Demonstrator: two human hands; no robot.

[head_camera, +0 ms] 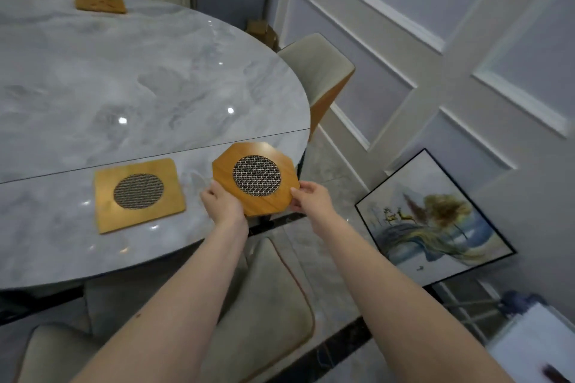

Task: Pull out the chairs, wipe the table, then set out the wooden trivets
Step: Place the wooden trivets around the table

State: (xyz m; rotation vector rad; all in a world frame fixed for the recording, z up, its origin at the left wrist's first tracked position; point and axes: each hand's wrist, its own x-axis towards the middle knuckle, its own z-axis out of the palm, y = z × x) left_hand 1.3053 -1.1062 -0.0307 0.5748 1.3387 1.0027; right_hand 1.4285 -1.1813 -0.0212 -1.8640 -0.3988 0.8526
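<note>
An octagonal wooden trivet (225,165) with a round metal mesh centre is held over the near right edge of the grey marble table (124,71). My left hand (222,204) grips its near left edge and my right hand (309,197) pinches its right edge. A square wooden trivet (104,211) with a mesh centre lies flat on the table to the left of it. A third wooden trivet (100,2) lies at the far side of the table.
A beige chair (273,295) stands pulled out below my arms, and another chair (320,71) stands at the table's right end. A framed picture (435,218) leans against the panelled wall on the right. A further chair back (49,354) shows at the bottom left.
</note>
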